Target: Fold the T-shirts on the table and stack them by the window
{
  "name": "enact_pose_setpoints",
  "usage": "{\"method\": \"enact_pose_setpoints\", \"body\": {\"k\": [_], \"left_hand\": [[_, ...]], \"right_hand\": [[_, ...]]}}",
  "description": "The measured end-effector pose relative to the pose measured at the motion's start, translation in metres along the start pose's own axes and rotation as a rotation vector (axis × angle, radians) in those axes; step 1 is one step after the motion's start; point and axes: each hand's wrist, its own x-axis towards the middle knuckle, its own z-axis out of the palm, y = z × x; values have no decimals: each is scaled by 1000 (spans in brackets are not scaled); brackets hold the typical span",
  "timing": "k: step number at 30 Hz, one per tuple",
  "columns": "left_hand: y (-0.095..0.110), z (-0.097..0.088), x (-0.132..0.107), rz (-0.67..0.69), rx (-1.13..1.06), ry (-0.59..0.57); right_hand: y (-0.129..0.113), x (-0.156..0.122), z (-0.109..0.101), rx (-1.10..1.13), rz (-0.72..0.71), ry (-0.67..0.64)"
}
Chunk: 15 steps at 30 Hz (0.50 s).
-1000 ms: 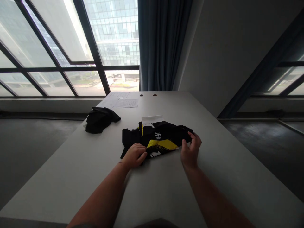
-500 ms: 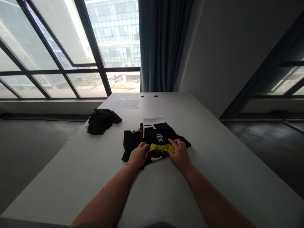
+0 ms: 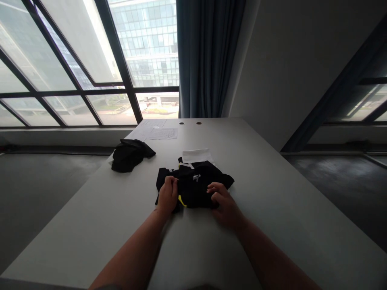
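Note:
A black garment [image 3: 196, 193] with white lettering and yellow patches lies bunched in a folded shape in front of me. My left hand [image 3: 168, 195] is at its left part, thumb and fingers pinched together on the cloth. My right hand [image 3: 225, 203] is at the lower right edge, its fingers curled loosely against the fabric; part of the grip is hidden. White lettering [image 3: 196, 177] shows on top, partly creased. A thin yellow strip [image 3: 182, 201] peeks out beside my left hand. White cloth or paper [image 3: 196, 155] lies just beyond the garment.
A white table [image 3: 121, 225] runs away from me. A crumpled black cloth [image 3: 130, 155] lies at its left edge, near printed sheets [image 3: 163, 133]. Two round holes pierce the far end. Windows [image 3: 60, 72] and a dark blue curtain [image 3: 208, 60] stand beyond.
The garment's lower part has been folded over, so black fabric covers most of the yellow patch and lettering. My left hand has moved slightly left and up; my right hand has shifted slightly down.

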Motion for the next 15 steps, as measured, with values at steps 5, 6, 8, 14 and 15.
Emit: {"method": "enact_pose_setpoints", "body": {"k": [5,6,8,14,15], "left_hand": [[2,-23,10,-101,-35,44],[1,-28,13,-112,10,-48],[1,-35,18,-95,157,-268],[3,-33,8,76,454,-577],[5,-28,5,122,458,-580]], "right_hand": [[-12,-3,2,121,11,-257],[-12,-4,3,111,42,-283],[-9,-6,4,65,104,-295],[9,-3,8,-299,201,-95],[12,-2,9,-348,213,-73]]}}
